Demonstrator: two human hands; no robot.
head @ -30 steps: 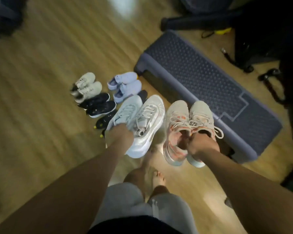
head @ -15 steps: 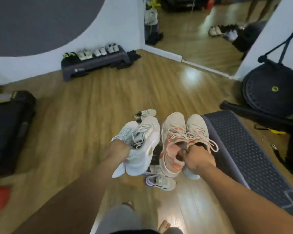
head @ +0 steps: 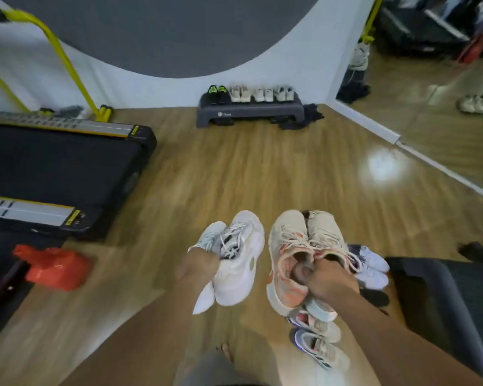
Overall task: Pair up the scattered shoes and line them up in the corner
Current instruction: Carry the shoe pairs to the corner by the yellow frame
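My left hand (head: 198, 267) grips a pair of white sneakers (head: 239, 259) by their openings, held above the wooden floor. My right hand (head: 329, 281) grips a pair of beige and orange sneakers (head: 293, 246) the same way, toes pointing away from me. Under my right arm, more shoes lie on the floor: a lilac pair (head: 371, 263) and a pair with purple trim (head: 318, 344). In the far corner, several paired shoes (head: 258, 93) stand in a row on a grey step platform (head: 248, 112) against the wall.
A black treadmill (head: 53, 174) with yellow rails fills the left side. A red bag (head: 55, 267) lies by its near end. A second dark step platform (head: 452, 302) sits at my right. A wall mirror (head: 435, 107) runs along the right. My bare foot (head: 226, 351) shows below.
My view has swung from the floor and the nearby shoes toward the far corner. Both hands still carry their pairs; the treadmill and the corner platform have come closer into view.
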